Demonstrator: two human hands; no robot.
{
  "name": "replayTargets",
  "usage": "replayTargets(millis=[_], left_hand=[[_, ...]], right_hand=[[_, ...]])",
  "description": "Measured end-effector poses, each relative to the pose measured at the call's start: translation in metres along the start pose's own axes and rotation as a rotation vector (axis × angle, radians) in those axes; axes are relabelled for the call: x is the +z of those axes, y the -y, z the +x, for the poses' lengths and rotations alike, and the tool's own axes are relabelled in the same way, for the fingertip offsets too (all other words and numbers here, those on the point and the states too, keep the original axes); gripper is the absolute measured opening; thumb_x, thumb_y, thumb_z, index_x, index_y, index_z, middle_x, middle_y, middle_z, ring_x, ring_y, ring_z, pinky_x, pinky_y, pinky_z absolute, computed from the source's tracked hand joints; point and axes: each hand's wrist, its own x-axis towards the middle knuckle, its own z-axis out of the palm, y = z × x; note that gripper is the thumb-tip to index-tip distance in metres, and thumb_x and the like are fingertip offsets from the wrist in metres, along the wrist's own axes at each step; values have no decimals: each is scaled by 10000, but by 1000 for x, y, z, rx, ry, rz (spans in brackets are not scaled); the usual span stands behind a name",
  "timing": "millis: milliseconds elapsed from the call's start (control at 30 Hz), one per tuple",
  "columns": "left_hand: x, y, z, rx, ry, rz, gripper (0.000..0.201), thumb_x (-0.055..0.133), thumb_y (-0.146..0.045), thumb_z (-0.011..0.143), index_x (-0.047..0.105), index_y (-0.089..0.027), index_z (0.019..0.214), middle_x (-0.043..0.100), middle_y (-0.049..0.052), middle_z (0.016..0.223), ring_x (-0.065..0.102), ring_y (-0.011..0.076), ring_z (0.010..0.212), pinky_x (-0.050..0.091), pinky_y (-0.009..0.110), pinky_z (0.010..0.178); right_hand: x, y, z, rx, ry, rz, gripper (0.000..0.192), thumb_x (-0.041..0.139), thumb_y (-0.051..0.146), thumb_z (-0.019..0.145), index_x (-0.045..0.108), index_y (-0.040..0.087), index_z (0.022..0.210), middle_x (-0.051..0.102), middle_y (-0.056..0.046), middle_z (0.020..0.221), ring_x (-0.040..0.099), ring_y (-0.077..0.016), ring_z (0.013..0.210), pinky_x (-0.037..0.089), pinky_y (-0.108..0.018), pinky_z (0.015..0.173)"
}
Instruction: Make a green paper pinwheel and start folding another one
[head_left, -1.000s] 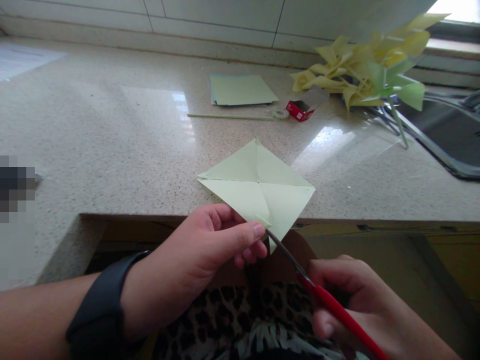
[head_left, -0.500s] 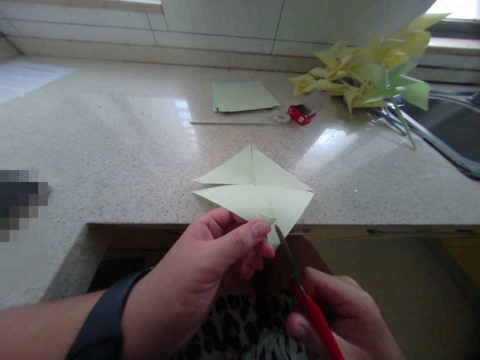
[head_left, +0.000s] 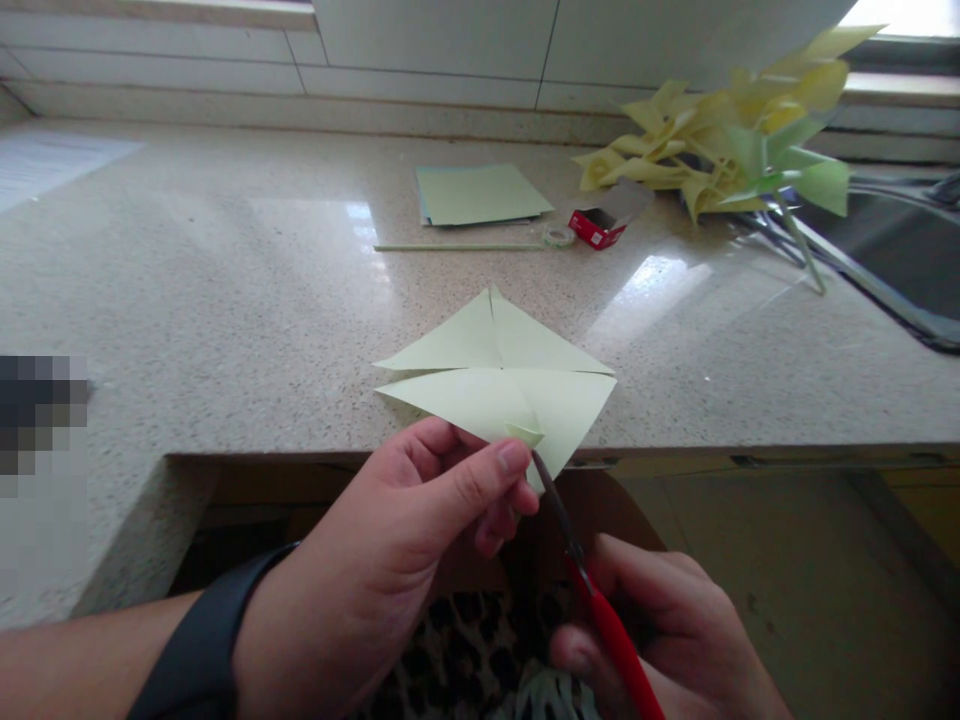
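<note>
Red scissors (head_left: pixel 616 640) partly beyond the bottom edge, sink (head_left: pixel 892 250) partly beyond the right, left sheet (head_left: pixel 64 162) illegible.

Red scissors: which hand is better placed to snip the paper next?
Probably the right hand: it grips the red scissors, blades pointing at the pale green paper. The left hand is busy pinching that paper on its near side.

A wide dark band (head_left: pixel 204 640) wraps the left wrist (head_left: pixel 262 615); the clothing (head_left: pixel 461 650) has leopard-like spots.

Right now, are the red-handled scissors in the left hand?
No, the right hand holds the scissors; the left hand holds green paper.
</note>
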Motion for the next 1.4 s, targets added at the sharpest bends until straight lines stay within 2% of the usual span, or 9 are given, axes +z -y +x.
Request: replayTargets(millis=[300, 500, 933, 1400], left_hand=[[3, -2, -2, 27, -28, 38, 204, 796, -309, 813, 690, -149, 745, 631, -9, 693, 482, 63, 582, 432, 168, 590], [2, -1, -2, 26, -34, 43, 213, 809, -318, 801, 686, -150, 755, 649, -6, 712, 492, 67, 590, 437, 184, 603], [2, -2, -2, -24, -51, 5, 229, 817, -338, 793, 697, -153, 731, 631, -12, 686, 483, 65, 591, 428, 170, 583], [3, -3, 0, 29, -71, 19, 206, 817, -302, 784, 708, -147, 704, 639, -6, 666, 506, 71, 590, 437, 173, 585]], right_hand=[[2, 3, 3, 40, -6, 9, 527, 675, 640, 810, 517, 195, 576, 457, 47, 498, 387, -83, 467, 300, -214, 427], [2, 3, 2, 33, -5, -8, 441, 679, 584, 831, 590, 192, 651, 469, 49, 524, 403, -80, 466, 318, -205, 424], [13, 0, 1, 43, -42, 17, 433, 708, 548, 817, 547, 195, 625, 412, 61, 516, 366, -72, 459, 284, -196, 404], [13, 0, -1, 46, -44, 5, 435, 694, 527, 844, 512, 199, 623, 428, 61, 529, 372, -71, 471, 291, -188, 408]])
